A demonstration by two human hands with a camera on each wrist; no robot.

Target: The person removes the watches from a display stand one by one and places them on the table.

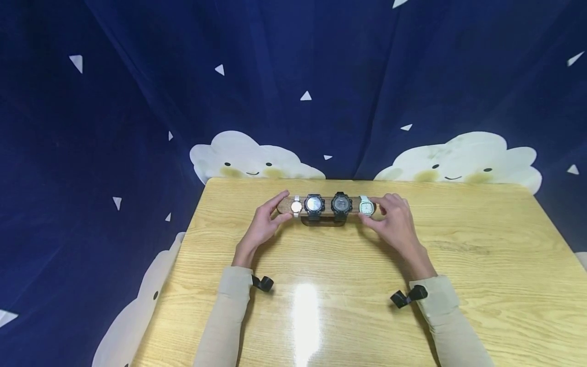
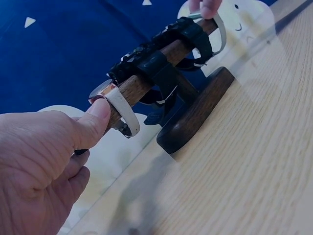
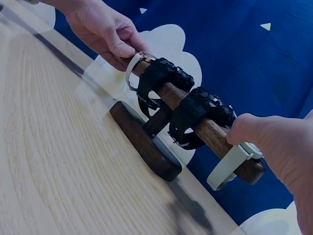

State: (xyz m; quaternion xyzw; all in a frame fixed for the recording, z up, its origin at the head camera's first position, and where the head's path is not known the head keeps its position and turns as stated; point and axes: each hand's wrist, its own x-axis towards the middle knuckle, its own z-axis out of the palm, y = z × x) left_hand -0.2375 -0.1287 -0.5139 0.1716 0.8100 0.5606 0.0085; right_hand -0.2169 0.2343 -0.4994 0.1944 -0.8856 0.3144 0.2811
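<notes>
Curtain point(image 1: 275, 46) backs a wooden table point(image 1: 357, 316) where left fingers point(image 1: 276, 199) and right fingers point(image 1: 381, 202) pinch a watch stand point(image 1: 327, 205).

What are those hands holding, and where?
The wooden watch stand: the left hand pinches its bar at the left end, the right hand at the right, by the pale green watch.

Pale wood-grain table point(image 1: 367, 321), glossy, dark wooden watch stand point(image 1: 327, 205) on it

The left grip point(image 2: 46, 152) holds a wooden stand point(image 2: 194, 116) where a white-strapped watch point(image 2: 123, 107) sits.
</notes>
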